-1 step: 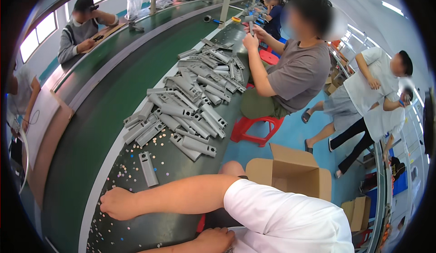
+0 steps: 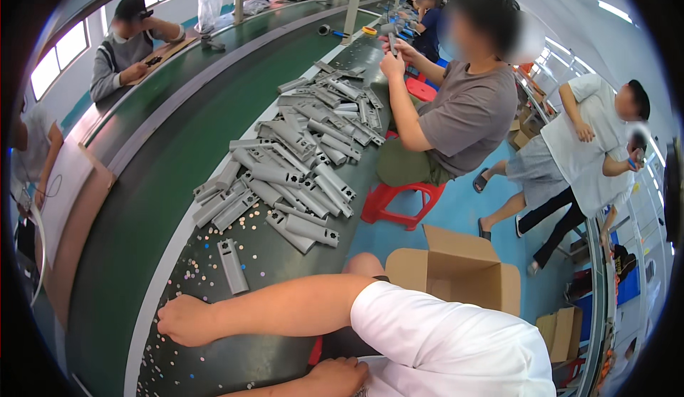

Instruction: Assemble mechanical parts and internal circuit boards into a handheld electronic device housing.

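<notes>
My right hand (image 2: 187, 320) is closed, its fingertips down on the dark table (image 2: 285, 272) among small round pale and coloured discs (image 2: 191, 277). Whatever is between its fingers, if anything, is hidden. Beside that wrist lies a single grey, long hollow part (image 2: 232, 265) with holes in its face. A large heap of similar grey parts (image 2: 306, 158) lies further along the table. My left hand (image 2: 338, 378) rests low against my white shirt at the table's near side, fingers curled and tips hidden. Its forearm runs along the lower edge of the picture.
A cardboard box (image 2: 456, 272) stands open to the right of my right arm. Past it, a co-worker (image 2: 467, 105) on a red stool (image 2: 402, 204) holds a grey part. A green conveyor belt (image 2: 135, 240) runs along the left. Two people stand in the aisle at right.
My hands and the grey parts stay where they were. In the aisle at right, the standing people have shifted slightly.
</notes>
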Action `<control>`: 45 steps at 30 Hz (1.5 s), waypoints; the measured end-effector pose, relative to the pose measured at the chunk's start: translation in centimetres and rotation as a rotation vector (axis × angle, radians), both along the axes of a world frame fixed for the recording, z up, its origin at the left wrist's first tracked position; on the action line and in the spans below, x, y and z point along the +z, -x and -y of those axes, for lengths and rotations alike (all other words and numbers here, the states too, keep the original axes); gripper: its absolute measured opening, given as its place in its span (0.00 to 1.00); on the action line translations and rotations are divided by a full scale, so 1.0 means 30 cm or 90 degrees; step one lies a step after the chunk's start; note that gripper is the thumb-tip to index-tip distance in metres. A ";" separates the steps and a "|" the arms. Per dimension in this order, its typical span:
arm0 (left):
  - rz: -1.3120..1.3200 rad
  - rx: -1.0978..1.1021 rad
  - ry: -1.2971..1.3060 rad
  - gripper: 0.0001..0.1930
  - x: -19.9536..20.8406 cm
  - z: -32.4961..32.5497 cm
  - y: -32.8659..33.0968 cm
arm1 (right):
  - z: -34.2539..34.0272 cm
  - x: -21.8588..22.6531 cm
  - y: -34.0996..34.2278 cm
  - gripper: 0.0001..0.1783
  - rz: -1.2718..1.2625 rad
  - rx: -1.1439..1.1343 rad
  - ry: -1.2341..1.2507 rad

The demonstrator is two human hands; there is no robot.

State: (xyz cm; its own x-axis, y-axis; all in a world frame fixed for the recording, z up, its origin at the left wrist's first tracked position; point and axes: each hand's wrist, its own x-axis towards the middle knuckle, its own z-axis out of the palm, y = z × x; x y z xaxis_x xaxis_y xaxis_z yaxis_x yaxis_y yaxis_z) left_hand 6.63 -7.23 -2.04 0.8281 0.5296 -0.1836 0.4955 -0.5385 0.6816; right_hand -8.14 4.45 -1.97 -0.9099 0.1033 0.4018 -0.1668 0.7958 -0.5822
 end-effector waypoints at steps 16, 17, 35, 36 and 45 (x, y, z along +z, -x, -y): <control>-0.026 0.037 -0.013 0.13 0.007 0.009 -0.003 | 0.002 -0.003 0.004 0.06 -0.006 0.001 0.017; -0.026 0.040 -0.012 0.13 0.008 0.009 -0.005 | 0.003 -0.006 0.004 0.06 -0.011 -0.001 0.022; -0.023 0.045 0.005 0.13 0.013 0.008 -0.003 | 0.002 0.005 -0.004 0.05 -0.013 0.001 0.017; -0.021 0.049 0.007 0.13 0.014 0.008 -0.003 | 0.002 0.006 -0.005 0.06 -0.011 0.000 0.017; 0.023 0.026 -0.028 0.14 0.001 0.003 0.003 | 0.004 0.003 -0.003 0.05 -0.023 0.003 0.013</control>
State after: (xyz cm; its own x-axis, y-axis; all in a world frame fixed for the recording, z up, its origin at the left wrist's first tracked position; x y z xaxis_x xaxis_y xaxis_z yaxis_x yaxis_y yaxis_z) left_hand 6.54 -7.32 -2.00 0.8108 0.5705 -0.1305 0.4939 -0.5474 0.6755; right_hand -8.05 4.33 -1.87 -0.8956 0.1073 0.4317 -0.1916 0.7827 -0.5921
